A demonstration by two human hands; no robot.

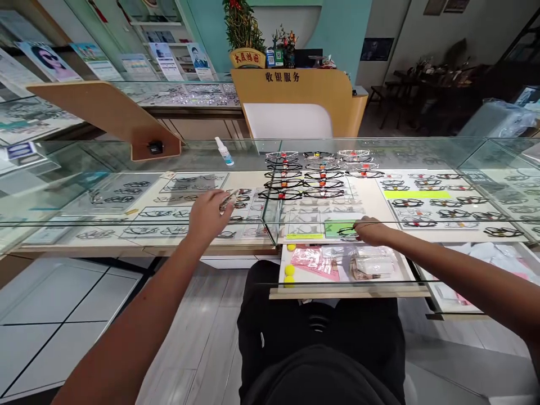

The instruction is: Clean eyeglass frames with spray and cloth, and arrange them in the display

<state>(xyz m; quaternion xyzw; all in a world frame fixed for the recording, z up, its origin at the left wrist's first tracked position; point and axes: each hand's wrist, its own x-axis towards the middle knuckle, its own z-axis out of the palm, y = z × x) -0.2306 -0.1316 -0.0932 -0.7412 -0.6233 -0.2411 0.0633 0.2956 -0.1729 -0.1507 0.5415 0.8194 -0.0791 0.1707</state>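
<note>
While the right hand [369, 231] pinches dark-framed glasses [346, 231] over a green card [333, 227], left hand [210, 214] gripping a small pale item [231, 197], stacked glasses [283, 183] beyond.

Two hands [210, 216] [371, 231] — one bottle [224, 152] (white)

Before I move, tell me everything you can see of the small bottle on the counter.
The bottle is small and white, probably plastic, with a slim body, a blue-marked label and a narrower white top. It seems to stand upright, looking slightly slanted in this view, on the glass counter top, between the wooden stand and the rows of glasses. Neither hand touches it. The label's wording and fill level can't be made out.
</note>
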